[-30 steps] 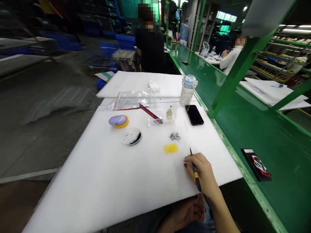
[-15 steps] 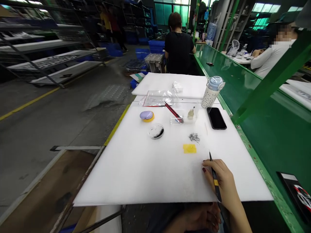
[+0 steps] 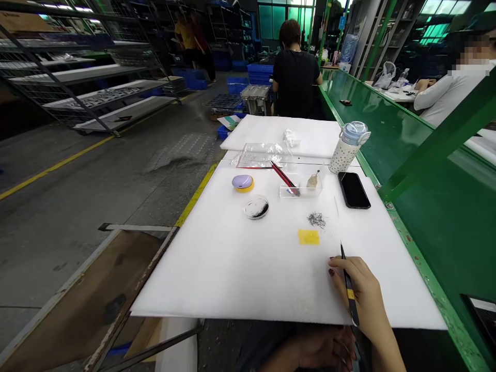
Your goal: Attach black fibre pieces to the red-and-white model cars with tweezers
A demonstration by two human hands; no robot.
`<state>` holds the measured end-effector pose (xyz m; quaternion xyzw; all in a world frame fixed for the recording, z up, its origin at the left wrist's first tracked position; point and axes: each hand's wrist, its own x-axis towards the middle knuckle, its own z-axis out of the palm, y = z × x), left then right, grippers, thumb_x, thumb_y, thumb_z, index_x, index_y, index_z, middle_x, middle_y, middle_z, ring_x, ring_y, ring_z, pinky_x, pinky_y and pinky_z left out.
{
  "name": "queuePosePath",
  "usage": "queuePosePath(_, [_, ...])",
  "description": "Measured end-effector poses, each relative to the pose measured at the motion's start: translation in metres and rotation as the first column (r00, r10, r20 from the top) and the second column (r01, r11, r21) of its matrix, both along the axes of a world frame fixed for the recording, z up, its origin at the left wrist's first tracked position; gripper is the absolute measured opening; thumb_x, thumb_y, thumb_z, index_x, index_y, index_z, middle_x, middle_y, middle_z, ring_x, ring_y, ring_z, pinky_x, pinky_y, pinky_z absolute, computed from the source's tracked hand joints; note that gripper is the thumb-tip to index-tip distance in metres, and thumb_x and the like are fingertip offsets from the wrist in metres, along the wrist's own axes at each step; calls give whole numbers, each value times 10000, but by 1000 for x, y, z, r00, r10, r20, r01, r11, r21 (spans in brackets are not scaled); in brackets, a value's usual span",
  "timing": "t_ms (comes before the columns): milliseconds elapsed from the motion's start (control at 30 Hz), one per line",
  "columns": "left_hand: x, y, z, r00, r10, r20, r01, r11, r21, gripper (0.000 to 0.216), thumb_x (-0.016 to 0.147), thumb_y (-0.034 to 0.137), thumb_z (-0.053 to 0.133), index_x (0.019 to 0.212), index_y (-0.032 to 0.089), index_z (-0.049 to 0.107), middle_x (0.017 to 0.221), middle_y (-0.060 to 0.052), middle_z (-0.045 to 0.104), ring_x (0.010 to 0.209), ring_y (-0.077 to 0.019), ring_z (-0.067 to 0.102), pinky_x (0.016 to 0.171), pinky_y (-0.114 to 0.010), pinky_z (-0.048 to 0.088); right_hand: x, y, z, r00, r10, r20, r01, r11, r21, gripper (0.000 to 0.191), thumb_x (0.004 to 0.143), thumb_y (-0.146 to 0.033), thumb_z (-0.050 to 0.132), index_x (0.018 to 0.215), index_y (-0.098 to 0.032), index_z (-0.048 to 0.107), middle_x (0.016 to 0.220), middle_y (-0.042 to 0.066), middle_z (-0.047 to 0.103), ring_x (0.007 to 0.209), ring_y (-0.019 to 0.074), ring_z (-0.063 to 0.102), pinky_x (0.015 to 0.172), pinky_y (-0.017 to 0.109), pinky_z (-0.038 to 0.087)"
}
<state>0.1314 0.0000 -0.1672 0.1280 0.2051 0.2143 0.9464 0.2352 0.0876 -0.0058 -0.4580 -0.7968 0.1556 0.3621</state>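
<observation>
The right hand [image 3: 360, 289] rested on the matte white foam board [image 3: 232, 268], fingers closed around slim black tweezers [image 3: 349, 283] with a yellow band, the pointed tip aimed toward twelve o'clock. From the hand, a flat yellow rectangular pad [image 3: 309, 236] lay near at ten o'clock; a wiry dark tangle of fine pieces [image 3: 316, 220] lay at eleven. The left hand [image 3: 325, 346] sat below the board's near edge at six o'clock, in shadow; whether it was open or closed could not be told.

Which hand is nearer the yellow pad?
Right. The right hand, gripping tweezers, rests on the white board just below-right of the yellow pad; the left hand sits off the board, past its near edge.
</observation>
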Motion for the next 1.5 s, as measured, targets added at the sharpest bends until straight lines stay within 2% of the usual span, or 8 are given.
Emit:
queuePosePath(200, [-3,1,7,1000,-7,15,7,1000,30,327,857,497,684,924,176,683,892,-51,632,787,-184,603,893,-380,405,0,0,0,1000,3,8,-3,1000,2,147,1009,-194,591,1108,-281,657,1015,43,723,961,230,672,788,376,573])
queuePosePath(367, [-3,1,10,1000,3,21,-4,999,41,341,854,529,691,880,190,662,884,-52,615,769,-186,585,900,-393,393,0,0,2,1000,-5,9,5,1000,-5,144,1005,-193,592,1097,-273,669,1010,51,728,960,240,682,785,387,578])
queuePosePath(567, [-7,1,14,999,-4,39,1,998,58,286,935,468,619,984,189,667,937,-45,615,816,-175,589,998,-427,374,0,-1,2,1000,-8,2,8,1000,-15,148,1004,-201,595,1102,-280,673,1017,49,730,967,244,684,789,391,583])
queuePosePath(667, [-8,1,16,999,-7,43,4,998,63,298,924,472,631,990,183,650,942,-47,611,818,-176,585,1017,-440,363,0,-1,2,1000,-11,4,11,1000,-23,146,1005,-209,597,1105,-284,673,1019,48,730,974,244,684,792,390,583])
queuePosePath(933, [-9,2,22,999,-11,37,9,998,58,274,938,466,616,969,196,643,945,-50,593,824,-183,573,1011,-438,339,0,0,1,1000,-7,10,8,1000,-19,135,1011,-212,590,1102,-272,670,1013,69,728,962,244,683,782,400,589])
queuePosePath(1200, [-7,2,13,999,-5,49,2,999,52,323,865,487,704,969,185,654,925,-44,618,811,-181,577,938,-395,392,-1,-1,3,1000,-15,5,15,1000,-20,136,1003,-220,594,1091,-275,682,1003,61,739,951,248,691,778,400,592])
queuePosePath(1500, [-6,1,14,998,-3,61,1,999,38,311,867,485,708,955,189,665,938,-56,609,812,-185,578,919,-388,383,-1,0,2,1000,-5,19,5,1000,-4,142,1006,-199,593,1103,-278,659,1008,54,730,951,239,677,779,393,584])
